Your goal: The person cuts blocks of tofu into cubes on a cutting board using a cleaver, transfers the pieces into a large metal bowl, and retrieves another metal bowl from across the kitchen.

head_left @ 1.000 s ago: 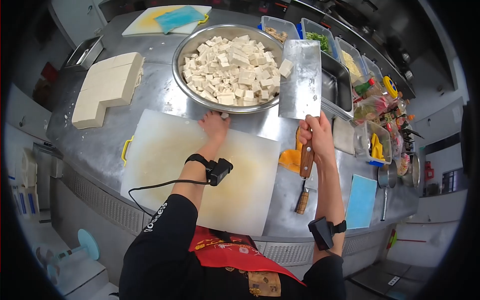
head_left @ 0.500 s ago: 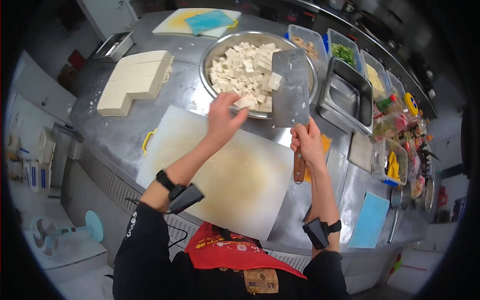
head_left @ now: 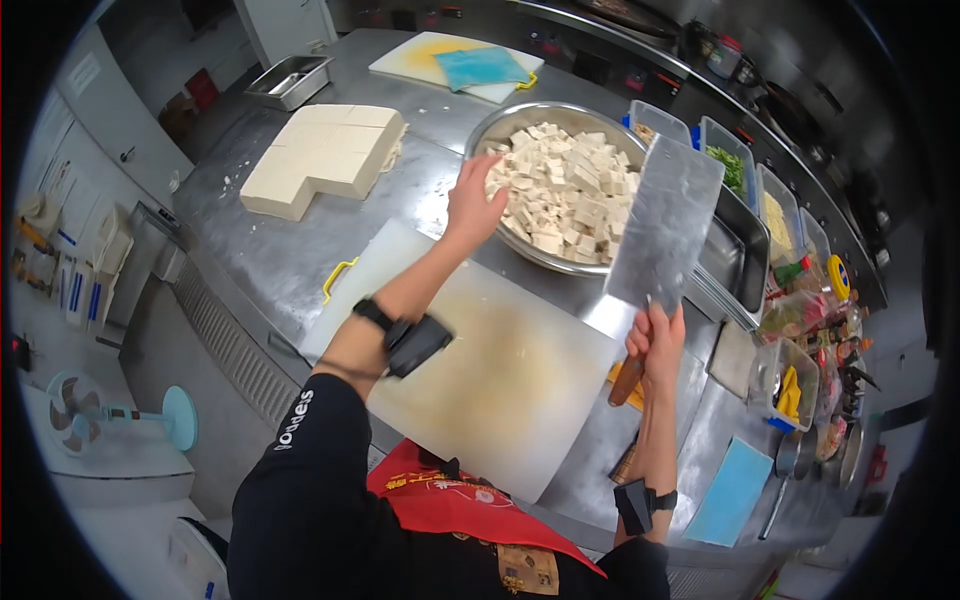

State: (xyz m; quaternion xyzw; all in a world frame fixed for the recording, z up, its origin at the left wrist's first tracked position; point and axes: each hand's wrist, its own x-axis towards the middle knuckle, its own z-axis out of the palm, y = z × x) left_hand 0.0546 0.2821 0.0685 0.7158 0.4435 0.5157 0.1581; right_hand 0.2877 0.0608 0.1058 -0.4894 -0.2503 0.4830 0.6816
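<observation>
Now the left hand, fingers spread, had moved to the left rim of the bowl of white cubes; the right hand gripped the cleaver.

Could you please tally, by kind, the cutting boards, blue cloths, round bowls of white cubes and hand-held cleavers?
Cutting boards: 2 (near board, far board)
Blue cloths: 2 (near cloth, far cloth)
Cube-filled bowl: 1
Held cleaver: 1
Total: 6
</observation>
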